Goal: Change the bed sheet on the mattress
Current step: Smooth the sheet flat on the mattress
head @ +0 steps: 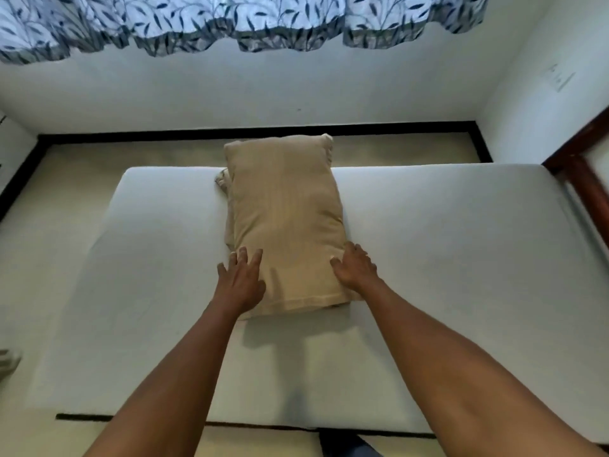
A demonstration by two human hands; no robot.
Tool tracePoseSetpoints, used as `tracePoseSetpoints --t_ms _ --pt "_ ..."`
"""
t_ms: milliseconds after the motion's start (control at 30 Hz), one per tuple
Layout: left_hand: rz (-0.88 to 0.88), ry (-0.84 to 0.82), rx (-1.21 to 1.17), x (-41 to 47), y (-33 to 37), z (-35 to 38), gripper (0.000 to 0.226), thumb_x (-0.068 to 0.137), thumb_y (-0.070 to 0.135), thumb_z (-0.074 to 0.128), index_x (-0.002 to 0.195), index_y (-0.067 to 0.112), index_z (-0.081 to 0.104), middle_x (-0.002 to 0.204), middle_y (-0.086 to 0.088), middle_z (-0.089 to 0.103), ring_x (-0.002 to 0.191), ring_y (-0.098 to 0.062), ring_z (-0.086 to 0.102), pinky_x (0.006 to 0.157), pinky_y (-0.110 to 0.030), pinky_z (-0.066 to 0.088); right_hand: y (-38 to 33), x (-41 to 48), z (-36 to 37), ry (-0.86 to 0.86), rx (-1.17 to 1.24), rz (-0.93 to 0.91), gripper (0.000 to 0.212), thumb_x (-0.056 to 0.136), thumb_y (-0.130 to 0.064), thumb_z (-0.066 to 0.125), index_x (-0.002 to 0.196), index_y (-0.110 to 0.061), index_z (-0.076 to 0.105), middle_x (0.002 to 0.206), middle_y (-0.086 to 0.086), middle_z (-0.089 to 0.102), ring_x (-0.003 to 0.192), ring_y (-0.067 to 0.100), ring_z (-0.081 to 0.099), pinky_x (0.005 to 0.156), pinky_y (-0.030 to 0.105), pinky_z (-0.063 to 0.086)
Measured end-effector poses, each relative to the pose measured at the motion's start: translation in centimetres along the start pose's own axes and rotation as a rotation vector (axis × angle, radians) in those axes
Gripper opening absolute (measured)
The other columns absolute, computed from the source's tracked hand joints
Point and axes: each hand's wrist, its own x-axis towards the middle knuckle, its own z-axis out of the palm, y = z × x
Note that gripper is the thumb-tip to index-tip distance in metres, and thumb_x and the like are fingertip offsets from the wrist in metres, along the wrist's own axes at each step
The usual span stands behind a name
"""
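Both our hands are on the near end of the tan pillow [283, 209], which lies across the middle of the white mattress [445, 258] on the floor. Left hand [242, 278] is flat with fingers spread on the near-left corner, and right hand [354, 270] is flat against the near-right edge, neither gripping anything. The pillow looks soft and light, so scooping it by its long sides should work. Can't tell if there's a sheet on the mattress.

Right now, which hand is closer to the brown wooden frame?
Right. The right hand rests on the pillow edge toward the wooden frame; the left hand lies on the pillow's opposite edge, farther away.
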Motion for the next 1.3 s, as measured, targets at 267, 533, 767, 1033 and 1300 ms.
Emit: tracePoseSetpoints --t_ms 267,533,767,1033,1300 --pt "-0.241 -0.085 -0.619 4.0 -5.7 3.8 0.084 0.092 0.035 0.061 0.16 0.019 0.013 0.154 -0.014 0.041 0.134 -0.038 0.047 0.105 -0.044 0.044 -1.2 7.7 4.0 -0.028 0.411 0.302 0.118 0.082 -0.073 0.06 0.162 -0.011 -0.002 0.165 0.015 0.027 0.148 0.038 0.034 0.12 0.051 0.031" --pt "-0.459 -0.161 -1.035 8.5 -9.1 3.1 0.088 0.082 0.049 0.075 0.152 0.022 0.028 0.148 -0.008 0.048 0.129 -0.036 0.051 0.107 -0.05 0.046 -5.3 8.9 2.4 0.002 0.648 0.226 0.065 0.075 -0.062 0.073 0.124 -0.021 0.066 0.123 0.004 0.07 0.103 0.024 0.068 0.094 0.042 0.056" --pt "-0.412 -0.397 -1.217 7.2 -13.3 -2.7 0.045 0.058 0.008 0.07 0.102 0.016 0.066 0.105 -0.008 0.071 0.099 -0.03 0.066 0.088 -0.045 0.054 -10.6 7.9 -1.9 -0.017 0.8 0.352 0.123 0.062 -0.075 0.077 0.156 -0.014 0.028 0.144 0.01 0.051 0.119 0.032 0.06 0.092 0.042 0.052" --pt "-0.678 -0.208 -1.76 5.5 -13.4 -5.2 0.042 0.082 0.053 0.062 0.097 0.014 0.058 0.096 -0.009 0.059 0.084 -0.025 0.058 0.084 -0.039 0.052 -16.2 4.8 -4.0 0.072 0.918 0.031 0.048 0.084 -0.024 0.08 0.126 -0.006 0.068 0.117 0.005 0.073 0.105 0.026 0.071 0.083 0.03 0.056" --pt "-0.413 -0.227 -1.86 5.8 -2.2 -10.6 0.054 0.096 0.053 0.045 0.121 0.012 0.068 0.111 -0.016 0.074 0.102 -0.031 0.069 0.09 -0.042 0.053 -7.1 -0.5 -15.0 -0.003 0.925 0.001 0.026 0.084 -0.024 0.078 0.106 -0.012 0.077 0.103 0.008 0.078 0.095 0.024 0.075 0.087 0.035 0.058"
